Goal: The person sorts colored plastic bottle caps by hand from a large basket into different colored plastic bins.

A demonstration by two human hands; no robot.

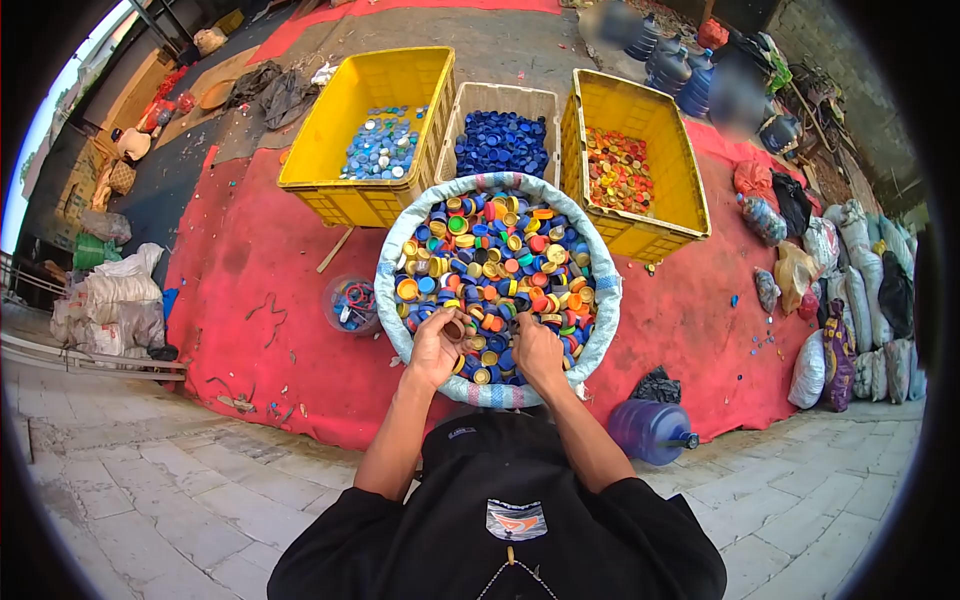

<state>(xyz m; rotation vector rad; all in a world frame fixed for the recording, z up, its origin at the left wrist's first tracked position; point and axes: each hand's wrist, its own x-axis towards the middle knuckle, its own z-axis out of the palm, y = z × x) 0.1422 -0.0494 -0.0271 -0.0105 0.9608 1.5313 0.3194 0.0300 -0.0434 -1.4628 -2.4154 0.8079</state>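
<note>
A round basket (388,270) lined with pale blue woven sacking stands right in front of me, full of mixed plastic bottle caps (490,250) in blue, yellow, orange, red and green. Over its near left part my left hand (434,350) is turned palm up, its fingers curled round a brownish bottle cap (456,329). My right hand (539,350) reaches into the caps a little to the right, back of the hand up. Its fingers are bent and pressed together at the pile, and what they pinch is hidden.
Beyond the basket stand a yellow crate (320,185) with light blue caps, a whitish crate (450,140) with dark blue caps and another yellow crate (640,225) with orange and red caps. A clear tub (340,310) sits left; a large water jug (645,432) lies right.
</note>
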